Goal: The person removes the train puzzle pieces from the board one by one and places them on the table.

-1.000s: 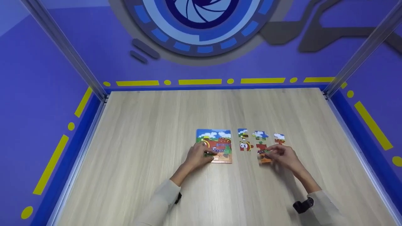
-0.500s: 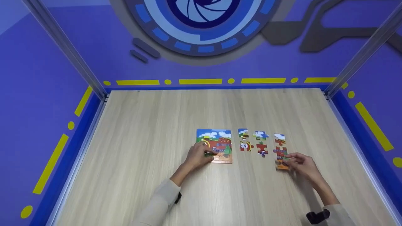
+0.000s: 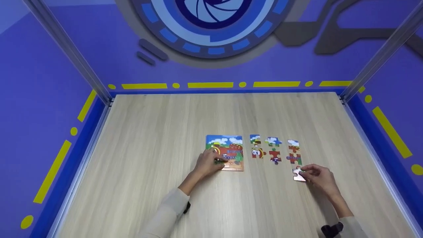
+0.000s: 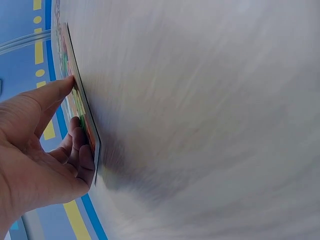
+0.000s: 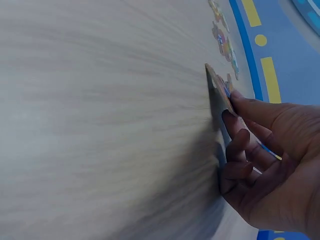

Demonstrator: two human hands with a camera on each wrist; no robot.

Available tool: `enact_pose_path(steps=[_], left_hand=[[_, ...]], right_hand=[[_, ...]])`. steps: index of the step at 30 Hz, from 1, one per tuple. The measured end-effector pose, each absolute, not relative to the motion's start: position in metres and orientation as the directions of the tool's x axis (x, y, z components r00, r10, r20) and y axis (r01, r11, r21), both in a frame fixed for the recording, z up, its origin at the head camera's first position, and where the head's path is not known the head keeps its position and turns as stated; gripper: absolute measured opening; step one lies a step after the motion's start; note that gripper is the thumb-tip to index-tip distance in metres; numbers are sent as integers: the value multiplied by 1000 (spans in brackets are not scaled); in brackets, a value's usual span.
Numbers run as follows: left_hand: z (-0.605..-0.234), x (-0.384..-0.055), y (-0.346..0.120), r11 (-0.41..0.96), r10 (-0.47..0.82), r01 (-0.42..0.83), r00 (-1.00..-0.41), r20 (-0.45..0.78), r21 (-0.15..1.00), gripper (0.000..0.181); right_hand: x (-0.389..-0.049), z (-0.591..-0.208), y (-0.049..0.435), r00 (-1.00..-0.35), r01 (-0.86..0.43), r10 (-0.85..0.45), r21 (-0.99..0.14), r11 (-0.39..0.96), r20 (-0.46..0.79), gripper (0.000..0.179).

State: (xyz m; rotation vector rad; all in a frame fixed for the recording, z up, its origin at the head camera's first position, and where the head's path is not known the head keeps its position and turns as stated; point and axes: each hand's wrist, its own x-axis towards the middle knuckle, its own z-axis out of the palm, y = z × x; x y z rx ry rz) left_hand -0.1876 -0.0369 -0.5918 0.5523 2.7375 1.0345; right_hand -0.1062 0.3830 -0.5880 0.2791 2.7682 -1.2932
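Observation:
A colourful puzzle board (image 3: 228, 148) lies mid-table. My left hand (image 3: 214, 162) grips its near-left corner; in the left wrist view the thumb and curled fingers (image 4: 82, 157) hold the board's edge (image 4: 80, 107). Six loose puzzle pieces sit in two rows to the right of the board, among them one at the far left (image 3: 255, 139) and one at the near right (image 3: 294, 159). Just in front of that one, my right hand (image 3: 303, 172) pinches another puzzle piece (image 3: 297, 176), tilted up with its pale side showing. The right wrist view shows this piece (image 5: 219, 85) edge-on, held at the fingertips (image 5: 239, 97).
The wooden table (image 3: 165, 125) is ringed by blue walls with yellow markings. Metal posts stand at the back left (image 3: 69, 56) and back right (image 3: 380, 56) corners. Bare wood lies left of the board and along the back.
My right hand moved right and toward me, from the middle column of pieces to the right column. The piece it holds has tipped up, pale side showing. The left hand stayed on the board.

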Motion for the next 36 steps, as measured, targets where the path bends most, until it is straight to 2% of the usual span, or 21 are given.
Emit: enact_pose_path(steps=[10, 17, 21, 32, 36], left_hand=[[-593, -187, -36, 697, 396, 303, -918, 4, 650, 20], [-593, -186, -37, 697, 389, 293, -921, -2, 654, 21], [-593, -187, -38, 688, 393, 292, -920, -3, 664, 21], [-586, -190, -40, 686, 440, 274, -894, -84, 674, 25], [-583, -193, -47, 659, 438, 271, -897, -66, 702, 25]], right_hand=[[-104, -591, 378, -987, 139, 158, -719, 681, -41, 21], [-102, -593, 377, -989, 137, 142, -659, 740, -47, 38], [-101, -594, 376, -993, 106, 119, -629, 770, -22, 41], [-99, -589, 375, -993, 102, 120, -661, 743, -19, 38], [-100, -585, 370, -992, 115, 125, -673, 731, -33, 36]])
